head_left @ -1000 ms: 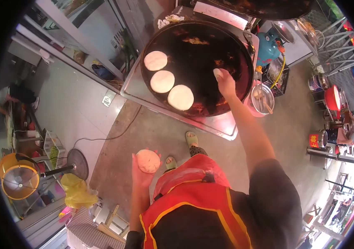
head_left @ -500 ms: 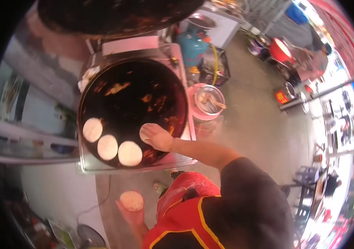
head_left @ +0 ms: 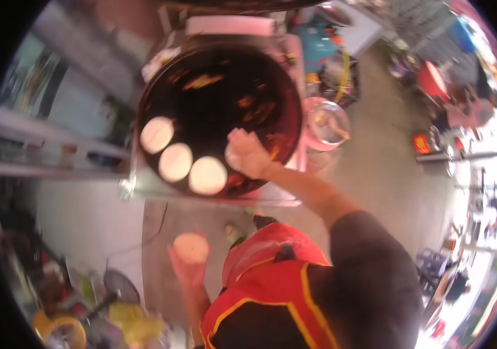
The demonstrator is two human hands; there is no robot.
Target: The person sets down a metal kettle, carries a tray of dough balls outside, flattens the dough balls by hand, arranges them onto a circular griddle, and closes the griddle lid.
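Pale dough disc (head_left: 191, 248) sits gripped in your left hand (head_left: 189, 271); your flat, unclenched right hand (head_left: 249, 153) covers another disc (head_left: 230, 159) near five o'clock on the griddle (head_left: 216, 110), three rounds (head_left: 176, 162) crowding six-to-nine, pink basin (head_left: 313, 139) outside three.

The right hand (head_left: 248, 154) partly hides 1 dough disc (head_left: 231, 158), while the top edge crops a dark lid (head_left: 242, 4).

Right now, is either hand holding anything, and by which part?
Left hand: dough, supported from underneath. Right hand: partly covers a disc over the pan; can't tell if it's gripped.
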